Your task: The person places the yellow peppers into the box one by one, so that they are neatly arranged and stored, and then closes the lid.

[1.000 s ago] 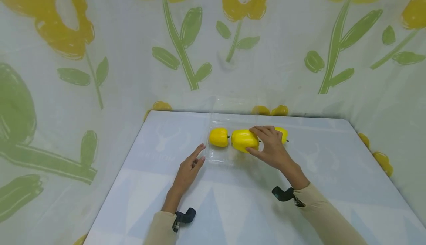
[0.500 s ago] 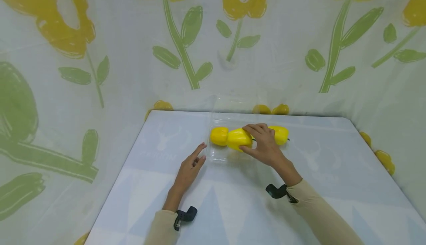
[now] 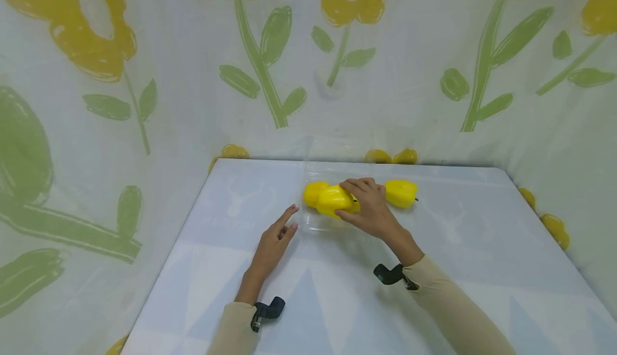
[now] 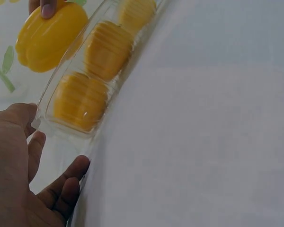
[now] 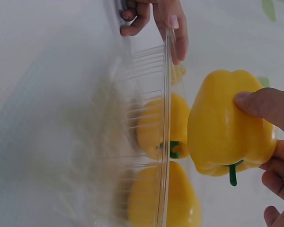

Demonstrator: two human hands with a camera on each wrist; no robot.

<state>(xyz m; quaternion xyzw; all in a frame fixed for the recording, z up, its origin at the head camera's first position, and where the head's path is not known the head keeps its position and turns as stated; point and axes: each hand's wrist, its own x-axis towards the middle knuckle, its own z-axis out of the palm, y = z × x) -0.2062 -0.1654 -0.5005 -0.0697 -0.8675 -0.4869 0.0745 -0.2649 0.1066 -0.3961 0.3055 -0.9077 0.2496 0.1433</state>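
Note:
My right hand (image 3: pixel 376 210) grips a yellow bell pepper (image 3: pixel 332 201) between thumb and fingers. In the right wrist view, the held bell pepper (image 5: pixel 232 123) has its green stem downward and is raised beside a clear plastic box (image 5: pixel 164 142). Through the box's wall, the left wrist view shows a bell pepper (image 4: pixel 80 101) at the near end and another bell pepper (image 4: pixel 109 49) beyond it. My left hand (image 3: pixel 271 245) lies at the box's left end, fingers extended; its fingertips (image 4: pixel 31 109) appear to touch the corner. My right hand hides part of the box.
A further yellow bell pepper (image 3: pixel 401 193) lies to the right of my right hand; whether it is inside the box cannot be told. The clear lid (image 3: pixel 339 151) stands raised behind, at the table's (image 3: pixel 458 226) back edge, near the flowered cloth (image 3: pixel 400 76).
My right hand has moved left with the bell pepper, which now partly covers the leftmost one. The bell pepper on the right has come into fuller view. My left hand has stayed put.

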